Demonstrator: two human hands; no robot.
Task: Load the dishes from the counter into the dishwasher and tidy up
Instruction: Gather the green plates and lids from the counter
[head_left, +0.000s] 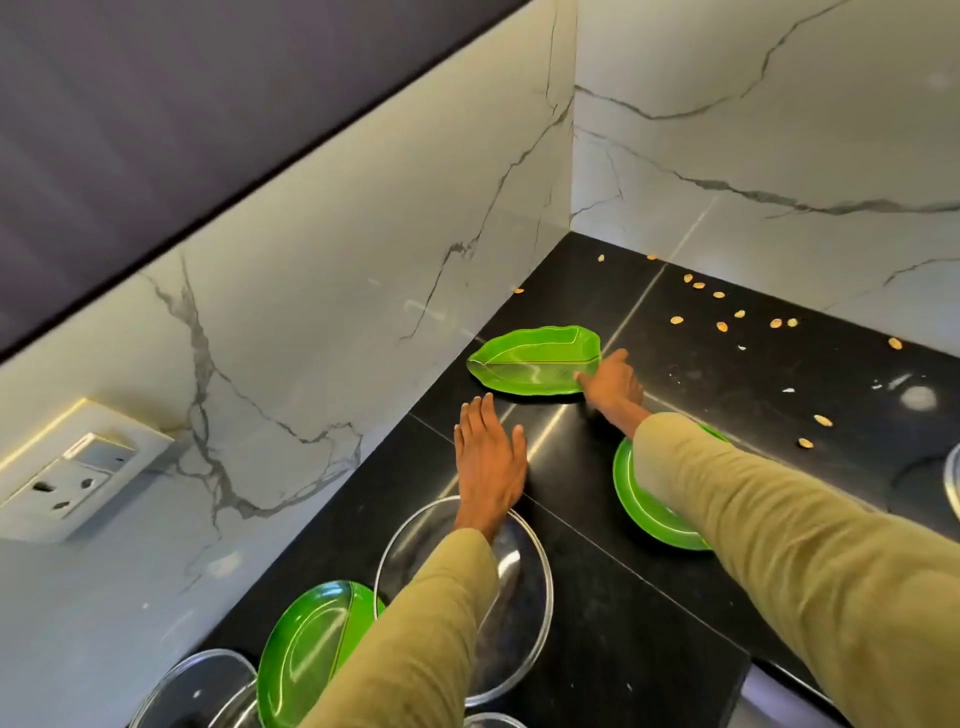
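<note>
Sleeved forearms (779, 545) crossed clear glass plate (467, 597) and round green plate (649, 509). Right hand (613, 379) pinched rim of leaf-shaped green plate (535, 361) near counter corner; left hand (488, 457) flat, fingers straight, holding nothing. Risk: sleeves dragging plates; thin-rim grip slipping; scattered seeds (727, 322) left behind.

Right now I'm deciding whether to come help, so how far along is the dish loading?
Early, by the look of it. Nothing looks loaded; no dishwasher is in view. In hand: the right hand grips the leaf-shaped green plate, while the left hand hovers open. Left: two green plates, a clear glass plate, and scattered seeds on the black counter.
</note>
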